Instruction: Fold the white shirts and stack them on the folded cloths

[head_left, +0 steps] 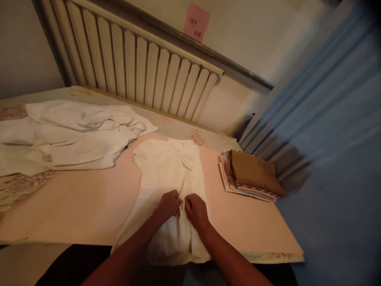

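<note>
At lower centre of the frame, the left hand (169,204) and the right hand (195,209) meet over the front opening of a white shirt (166,171), which lies flat, collar toward the top of the frame and hem hanging over the near edge of the table (89,206). Both sets of fingers are curled in and pinching the cloth at the placket, knuckle almost against knuckle; what sits between the fingertips is too small to make out, though it looks like a button or the two front edges being brought together. The step in hand seems to be closing the shirt's front, about midway down its length. A next move would likely call for a steady pinch on both edges, keeping them lined up so the cloth does not pucker, then shifting the grip along the placket. At upper left of the frame a heap of white clothes (74,135) lies rumpled, apart from the shirt. At right of centre a folded stack (250,174), brown cloth on top of patterned pieces, sits near the table's far corner, clear of the shirt. Behind, a white radiator (133,63) runs along the wall under a pink note (196,22), and a blue curtain (327,119) fills the right side.
</note>
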`<act>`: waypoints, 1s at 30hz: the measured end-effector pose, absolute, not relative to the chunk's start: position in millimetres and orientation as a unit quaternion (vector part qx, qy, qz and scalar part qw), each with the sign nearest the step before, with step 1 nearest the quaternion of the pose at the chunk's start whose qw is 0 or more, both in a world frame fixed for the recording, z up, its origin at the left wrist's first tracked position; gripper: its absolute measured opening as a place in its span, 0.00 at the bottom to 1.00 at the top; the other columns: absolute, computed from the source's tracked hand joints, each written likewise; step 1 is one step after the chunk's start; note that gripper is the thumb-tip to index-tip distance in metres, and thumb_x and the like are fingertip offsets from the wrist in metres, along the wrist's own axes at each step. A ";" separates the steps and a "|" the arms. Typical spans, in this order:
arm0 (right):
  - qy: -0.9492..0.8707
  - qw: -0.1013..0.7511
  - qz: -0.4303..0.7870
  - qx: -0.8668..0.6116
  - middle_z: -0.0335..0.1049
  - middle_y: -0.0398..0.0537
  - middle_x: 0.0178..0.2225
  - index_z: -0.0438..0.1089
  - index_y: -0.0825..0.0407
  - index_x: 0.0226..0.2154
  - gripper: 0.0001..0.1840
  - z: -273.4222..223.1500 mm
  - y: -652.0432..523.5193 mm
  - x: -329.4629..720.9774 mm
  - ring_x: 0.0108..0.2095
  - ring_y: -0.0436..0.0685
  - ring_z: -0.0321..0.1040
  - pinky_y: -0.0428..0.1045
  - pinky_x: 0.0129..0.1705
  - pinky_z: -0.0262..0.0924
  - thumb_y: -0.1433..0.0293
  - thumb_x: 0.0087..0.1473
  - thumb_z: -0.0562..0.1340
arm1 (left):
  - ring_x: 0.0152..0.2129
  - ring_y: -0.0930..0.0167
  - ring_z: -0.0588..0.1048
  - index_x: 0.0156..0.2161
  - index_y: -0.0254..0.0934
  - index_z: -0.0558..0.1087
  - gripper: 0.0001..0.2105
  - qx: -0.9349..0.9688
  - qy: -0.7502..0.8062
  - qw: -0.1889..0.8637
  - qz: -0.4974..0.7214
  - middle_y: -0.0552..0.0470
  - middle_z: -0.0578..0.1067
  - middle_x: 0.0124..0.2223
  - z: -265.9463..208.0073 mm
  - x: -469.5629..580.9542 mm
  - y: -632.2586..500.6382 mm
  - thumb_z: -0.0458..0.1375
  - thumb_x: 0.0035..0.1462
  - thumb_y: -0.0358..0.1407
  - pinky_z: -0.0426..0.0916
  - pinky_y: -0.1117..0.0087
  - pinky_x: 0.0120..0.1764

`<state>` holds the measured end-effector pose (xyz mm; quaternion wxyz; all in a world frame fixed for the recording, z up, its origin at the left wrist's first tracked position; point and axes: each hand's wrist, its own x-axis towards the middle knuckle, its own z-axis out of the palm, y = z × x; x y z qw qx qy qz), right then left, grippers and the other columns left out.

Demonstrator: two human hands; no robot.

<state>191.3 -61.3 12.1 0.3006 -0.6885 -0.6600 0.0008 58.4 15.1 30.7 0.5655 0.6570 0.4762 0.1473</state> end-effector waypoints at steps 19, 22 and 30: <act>-0.592 0.379 0.045 -0.710 0.64 0.41 0.24 0.65 0.50 0.27 0.06 12.4 -62.5 187.9 0.25 0.51 0.61 0.46 0.30 0.56 0.74 0.51 0.53 | 0.17 0.77 0.70 0.35 0.39 0.65 0.10 0.683 0.460 0.520 0.227 0.59 0.70 0.23 23.5 58.3 9.8 0.47 0.50 0.25 0.60 0.78 0.22; -0.587 0.388 0.038 -0.709 0.63 0.41 0.23 0.64 0.50 0.27 0.06 11.8 -63.4 187.7 0.24 0.51 0.59 0.46 0.29 0.55 0.74 0.51 0.53 | 0.21 0.76 0.70 0.30 0.38 0.68 0.08 0.740 0.439 0.466 0.204 0.56 0.71 0.23 29.3 58.0 11.0 0.47 0.54 0.30 0.60 0.76 0.26; -0.602 0.398 0.051 -0.690 0.64 0.41 0.24 0.65 0.51 0.28 0.06 13.5 -64.9 186.7 0.25 0.50 0.60 0.45 0.29 0.56 0.73 0.53 0.54 | 0.28 0.72 0.71 0.27 0.37 0.70 0.05 0.776 0.443 0.414 0.172 0.53 0.75 0.29 35.3 62.8 11.0 0.54 0.52 0.34 0.59 0.72 0.31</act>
